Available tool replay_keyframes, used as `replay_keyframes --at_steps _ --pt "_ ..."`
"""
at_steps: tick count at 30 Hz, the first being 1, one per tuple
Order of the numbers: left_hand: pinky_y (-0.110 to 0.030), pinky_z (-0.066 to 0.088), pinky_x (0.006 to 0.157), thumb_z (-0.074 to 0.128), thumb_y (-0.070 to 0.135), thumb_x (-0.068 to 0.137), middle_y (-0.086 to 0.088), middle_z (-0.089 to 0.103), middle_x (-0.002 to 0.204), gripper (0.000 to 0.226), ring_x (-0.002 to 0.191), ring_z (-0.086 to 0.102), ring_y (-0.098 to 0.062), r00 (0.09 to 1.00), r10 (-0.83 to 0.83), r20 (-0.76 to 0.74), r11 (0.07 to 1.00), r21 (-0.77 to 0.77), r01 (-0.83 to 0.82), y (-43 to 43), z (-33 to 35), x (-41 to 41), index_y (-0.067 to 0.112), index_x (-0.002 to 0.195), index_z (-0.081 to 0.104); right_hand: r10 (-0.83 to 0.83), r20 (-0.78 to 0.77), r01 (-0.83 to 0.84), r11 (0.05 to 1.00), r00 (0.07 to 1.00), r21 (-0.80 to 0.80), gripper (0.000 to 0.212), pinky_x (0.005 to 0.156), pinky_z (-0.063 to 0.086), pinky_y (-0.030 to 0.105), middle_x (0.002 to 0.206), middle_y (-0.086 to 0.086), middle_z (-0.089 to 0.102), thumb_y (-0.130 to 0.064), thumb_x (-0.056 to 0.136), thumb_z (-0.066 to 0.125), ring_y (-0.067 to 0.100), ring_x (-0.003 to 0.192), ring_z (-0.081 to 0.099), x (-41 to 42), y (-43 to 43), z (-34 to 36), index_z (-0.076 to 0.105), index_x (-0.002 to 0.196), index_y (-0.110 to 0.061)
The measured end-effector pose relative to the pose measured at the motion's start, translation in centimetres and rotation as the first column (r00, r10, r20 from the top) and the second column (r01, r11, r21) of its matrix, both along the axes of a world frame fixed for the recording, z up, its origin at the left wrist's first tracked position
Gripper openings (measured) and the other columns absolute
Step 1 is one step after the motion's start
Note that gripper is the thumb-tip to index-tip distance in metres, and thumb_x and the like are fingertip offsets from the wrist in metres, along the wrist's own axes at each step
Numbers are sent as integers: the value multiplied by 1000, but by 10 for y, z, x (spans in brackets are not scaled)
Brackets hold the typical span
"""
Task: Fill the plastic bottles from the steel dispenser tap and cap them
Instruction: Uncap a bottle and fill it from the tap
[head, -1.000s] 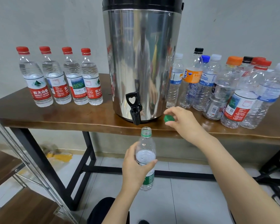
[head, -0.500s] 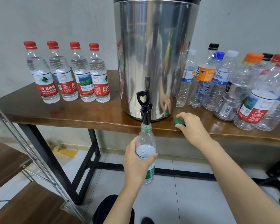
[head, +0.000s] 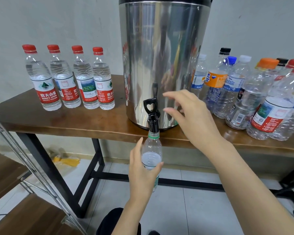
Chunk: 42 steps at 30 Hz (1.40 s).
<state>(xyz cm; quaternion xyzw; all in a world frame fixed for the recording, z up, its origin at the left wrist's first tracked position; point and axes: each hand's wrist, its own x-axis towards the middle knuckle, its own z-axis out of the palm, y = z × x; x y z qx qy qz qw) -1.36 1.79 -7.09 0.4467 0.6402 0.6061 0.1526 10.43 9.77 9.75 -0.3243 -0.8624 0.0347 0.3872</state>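
Head view: left hand [head: 143, 173] grips bottle [head: 152, 156] under tap [head: 152, 116]; right hand [head: 192, 116] spread (empty) beside it

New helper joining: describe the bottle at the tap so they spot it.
Find the steel dispenser on the table. Under its black tap, the left hand holds the bottle. Unlike the table's capped bottles, it is uncapped with a green neck ring.

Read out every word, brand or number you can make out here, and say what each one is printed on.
"农夫山泉": red label on leftmost red-capped clear plastic bottle.
"NONGFU SPRING": same label, below.
"FANTA": orange label on black-capped clear bottle.
"白水": blue-and-white label on the clear bottle beside it.
Fine print, barcode digits, other labels: too small or blurred.
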Motion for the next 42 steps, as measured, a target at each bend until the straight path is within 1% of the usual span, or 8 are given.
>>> replay_keyframes --at_steps 3,7,15,19,23,28,35,42 --pt "7 25 91 86 13 72 34 39 134 91 121 30 28 1000 -13 -17 1000 13 13 -2 2 1 36 145 38 10 126 -22 996 992 90 41 71 39 29 124 -7 57 -27 96 62 11 105 43 -18 -2 9 55 136 -24" --pt "5 27 92 85 10 73 30 42 133 87 122 35 24 1000 -28 3 999 34 28 -5 3 1 31 146 41 -10 184 -43 959 983 281 31 64 30 26 101 -4 65 -22 87 72 20 95 47 -31 7 8 68 118 -21" --pt "5 28 91 86 11 72 30 43 132 88 119 36 26 999 -28 20 999 35 27 -4 3 3 35 143 41 -52 33 36 930 998 366 17 58 30 27 79 -6 60 -16 76 79 16 83 44 -37 7 2 65 84 -16" --pt "3 29 93 88 13 71 28 44 134 88 122 37 23 999 -24 32 999 45 22 -2 0 4 33 144 42 -60 -143 117 896 988 428 7 53 42 34 74 -2 60 -7 79 66 21 76 50 -29 -3 -26 63 75 -11" --pt "3 30 93 88 12 70 29 43 133 89 121 37 24 999 -16 31 998 56 14 -1 -1 6 30 144 43 -74 -264 163 928 962 335 13 52 46 34 78 -5 64 0 74 74 18 79 52 -23 -12 -55 67 75 -12" --pt "-1 33 97 89 14 70 25 47 136 90 126 40 16 998 -6 58 997 73 2 0 -2 9 38 142 42 -96 -314 168 963 944 209 44 65 47 31 90 -10 67 -62 78 68 15 88 51 -27 -24 -57 68 81 -18" --pt "-2 33 99 89 13 69 27 46 135 88 126 39 17 998 4 56 996 92 -10 0 0 9 44 137 42 -119 -395 174 979 911 105 33 73 46 38 91 -16 70 -52 81 70 11 85 49 -25 -17 -59 72 83 -19" --pt "-2 32 99 88 8 68 29 45 135 89 125 40 18 998 1 59 996 91 -6 1 -3 7 38 139 44 32 -458 -95 989 888 -114 23 84 48 46 99 -29 65 -53 78 68 18 90 55 -11 4 -55 69 89 -33"
